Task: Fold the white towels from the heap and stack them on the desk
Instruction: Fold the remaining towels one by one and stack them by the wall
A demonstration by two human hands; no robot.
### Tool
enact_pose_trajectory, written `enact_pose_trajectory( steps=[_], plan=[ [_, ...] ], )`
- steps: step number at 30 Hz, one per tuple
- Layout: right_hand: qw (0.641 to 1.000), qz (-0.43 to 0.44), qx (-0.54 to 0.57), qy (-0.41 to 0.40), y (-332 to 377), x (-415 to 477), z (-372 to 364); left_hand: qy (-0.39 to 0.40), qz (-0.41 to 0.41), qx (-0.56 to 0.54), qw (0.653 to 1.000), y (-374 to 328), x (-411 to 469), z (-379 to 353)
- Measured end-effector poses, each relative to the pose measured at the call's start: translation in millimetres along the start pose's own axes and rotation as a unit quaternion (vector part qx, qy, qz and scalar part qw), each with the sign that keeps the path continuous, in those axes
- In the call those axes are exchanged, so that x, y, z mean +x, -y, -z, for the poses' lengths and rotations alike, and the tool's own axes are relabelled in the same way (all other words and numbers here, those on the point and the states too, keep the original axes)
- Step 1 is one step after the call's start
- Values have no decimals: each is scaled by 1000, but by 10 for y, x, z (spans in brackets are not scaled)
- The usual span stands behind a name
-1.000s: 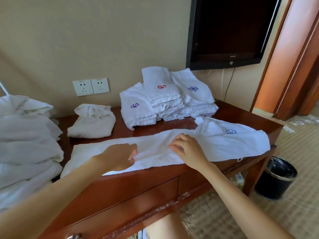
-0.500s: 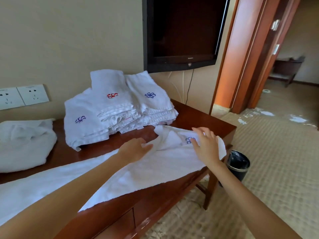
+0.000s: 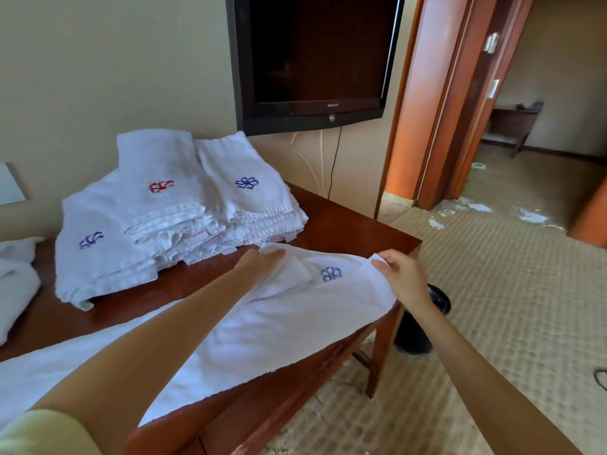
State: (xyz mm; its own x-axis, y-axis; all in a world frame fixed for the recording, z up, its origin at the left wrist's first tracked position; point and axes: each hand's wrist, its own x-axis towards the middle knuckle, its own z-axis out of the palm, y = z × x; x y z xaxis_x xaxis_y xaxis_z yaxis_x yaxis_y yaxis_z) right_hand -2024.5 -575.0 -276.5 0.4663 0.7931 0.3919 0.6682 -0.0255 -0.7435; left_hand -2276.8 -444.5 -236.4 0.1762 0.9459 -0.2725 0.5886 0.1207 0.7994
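Far left: a white bundle (image 3: 16, 284) sits on your desk (image 3: 348, 221), cut off by the frame edge, with a socket (image 3: 10, 185) on the wall above it.
Stack: and there's your stack (image 3: 164, 221) of folded towels at the back of the desk, close to the wall. Three tops show: a blue crest on the left, a red one in the middle, a blue one on the right.
Left hand: your left hand (image 3: 259, 262) is at the far edge of the open cloth, just in front of the stack. Its fingers curl into the far corner and grip it, the tips hidden in the fold.
Towel: the towel (image 3: 262, 326) runs along the front of the desk from lower left to the right end, blue crest up between your two hands.
TV: a dark TV (image 3: 315, 54) hangs on the wall above the stack.
Right hand: your right hand (image 3: 402, 279) pinches the towel's right corner between thumb and fingers. That corner is raised off the desk.
Bin: a black bin (image 3: 417, 330) stands on the carpet (image 3: 509, 307), below that hand and beside the desk leg.
Far right: a wooden door frame (image 3: 427, 110).
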Motion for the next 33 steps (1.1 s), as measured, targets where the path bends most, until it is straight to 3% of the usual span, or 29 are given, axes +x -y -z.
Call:
enact_pose_trajectory(
  steps=[3,8,10,14,17,21,24,25,27,30,33],
  plan=[
    [996,65,55,17,50,84,8,32,-8,-120,992,-112,-13,-27],
    [987,94,110,-66,258,225,-11,68,-8,-86,994,-178,-80,-45],
    [994,72,60,-56,247,291,-62,39,-31,-83,995,-177,-69,-55],
    [988,1,-126,86,52,378,-240,-4,-131,-66,989,-218,-94,-56],
    [979,-28,-184,88,32,385,-303,-35,-218,-6,975,-326,-139,-36],
    [968,21,-238,72,150,418,-312,-40,-277,8,960,-420,-223,-27],
    [995,20,-92,35,325,431,-351,-31,-278,-3,960,-410,-247,-24],
    [998,-19,-4,53,430,436,-349,-28,-277,-7,960,-401,-247,-21],
    [968,-126,165,142,688,428,-319,-14,-280,-17,960,-396,-275,-17],
    [934,-163,186,259,940,402,-312,25,-290,-33,956,-405,-348,-38],
    [931,-148,196,269,993,382,-408,58,-299,-13,953,-383,-404,-80]
  ],
)
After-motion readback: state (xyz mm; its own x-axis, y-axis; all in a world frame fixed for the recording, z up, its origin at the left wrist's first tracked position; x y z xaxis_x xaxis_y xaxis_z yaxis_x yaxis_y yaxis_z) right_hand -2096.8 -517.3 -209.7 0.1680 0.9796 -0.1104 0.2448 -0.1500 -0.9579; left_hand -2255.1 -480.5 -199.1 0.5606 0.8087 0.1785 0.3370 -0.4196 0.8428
